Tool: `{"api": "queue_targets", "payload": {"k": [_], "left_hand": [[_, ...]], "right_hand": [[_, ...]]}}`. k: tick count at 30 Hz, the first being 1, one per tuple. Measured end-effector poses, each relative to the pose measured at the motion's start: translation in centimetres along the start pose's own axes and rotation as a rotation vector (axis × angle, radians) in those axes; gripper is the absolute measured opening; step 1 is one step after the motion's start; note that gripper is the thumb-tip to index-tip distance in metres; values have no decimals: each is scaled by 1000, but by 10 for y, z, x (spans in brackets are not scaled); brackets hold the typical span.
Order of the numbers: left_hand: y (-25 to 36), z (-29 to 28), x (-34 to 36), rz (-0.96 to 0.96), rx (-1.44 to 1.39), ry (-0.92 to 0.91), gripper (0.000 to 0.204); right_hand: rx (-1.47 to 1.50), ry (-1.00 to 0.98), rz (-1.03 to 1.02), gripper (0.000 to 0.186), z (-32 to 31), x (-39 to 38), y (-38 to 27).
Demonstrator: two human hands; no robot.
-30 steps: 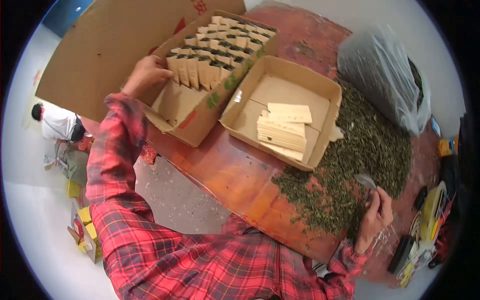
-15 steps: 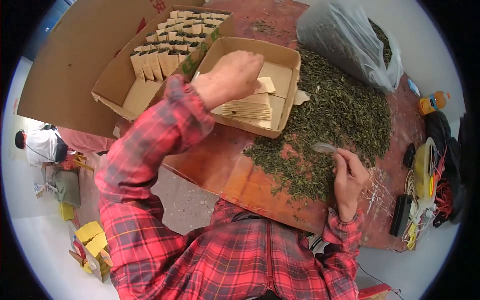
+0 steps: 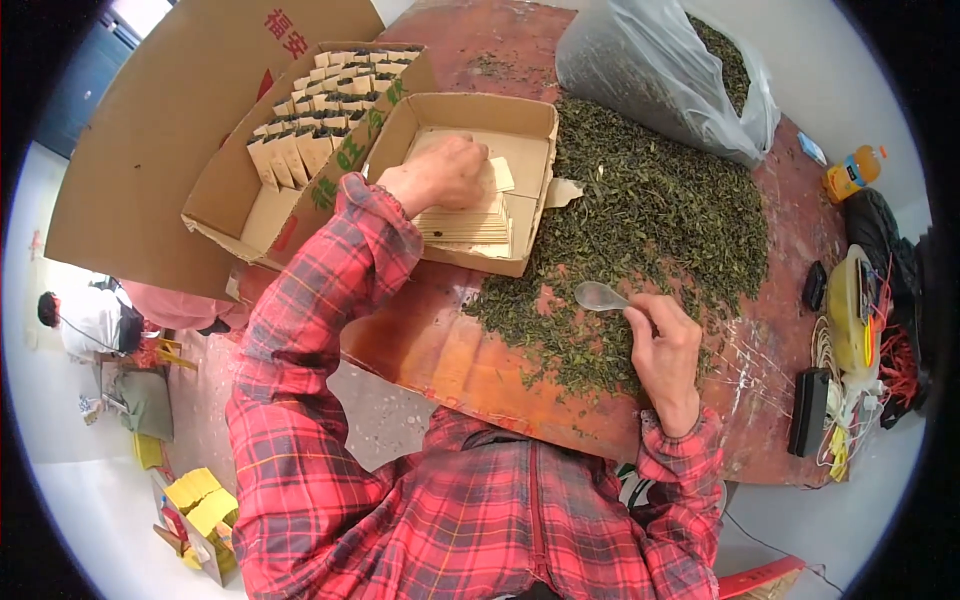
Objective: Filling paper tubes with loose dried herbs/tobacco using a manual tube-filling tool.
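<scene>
My left hand [image 3: 440,173] is curled low over a stack of tan paper packets [image 3: 470,232] in a shallow cardboard box [image 3: 540,118]. Its fingertips are hidden behind the back of the hand, so whatever they hold cannot be made out. A loose packet corner [image 3: 502,175] shows beside the knuckles. Between the thumb and fingers of my right hand [image 3: 668,350] is the handle of a clear spoon [image 3: 598,296]. The spoon's bowl points left, above the near side of a spread of dry green leaves [image 3: 650,215].
Upright leaf-filled packets [image 3: 310,150] stand in a larger carton [image 3: 222,222] at left. A clear plastic bag of leaves [image 3: 655,75] rests at the back. An orange bottle [image 3: 855,172], a black case [image 3: 808,412] and cords line the right side. Another person [image 3: 90,318] is at far left.
My left hand has come down closer to the packet stack. My right hand has shifted left a little with the spoon. The whole view has turned slightly.
</scene>
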State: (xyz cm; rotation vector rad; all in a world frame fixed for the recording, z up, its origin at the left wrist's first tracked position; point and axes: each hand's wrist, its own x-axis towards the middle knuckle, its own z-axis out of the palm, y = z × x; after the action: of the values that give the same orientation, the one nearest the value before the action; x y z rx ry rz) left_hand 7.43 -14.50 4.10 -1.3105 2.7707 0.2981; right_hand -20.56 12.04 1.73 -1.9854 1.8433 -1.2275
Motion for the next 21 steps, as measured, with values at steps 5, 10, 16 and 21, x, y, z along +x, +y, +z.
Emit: {"api": "queue_targets", "payload": {"k": [5, 10, 16, 21], "left_hand": [[8, 0, -2, -5, -2, 50, 37], [12, -8, -3, 53, 112, 41, 40], [10, -9, -4, 16, 103, 61, 38], [16, -15, 1, -51, 52, -12, 31]], "right_hand": [[-83, -50, 5, 9, 0, -2, -3], [-175, -33, -66, 11, 1, -3, -3], [-245, -42, -92, 12, 2, -3, -5], [-238, -35, -101, 13, 0, -2, -4]]}}
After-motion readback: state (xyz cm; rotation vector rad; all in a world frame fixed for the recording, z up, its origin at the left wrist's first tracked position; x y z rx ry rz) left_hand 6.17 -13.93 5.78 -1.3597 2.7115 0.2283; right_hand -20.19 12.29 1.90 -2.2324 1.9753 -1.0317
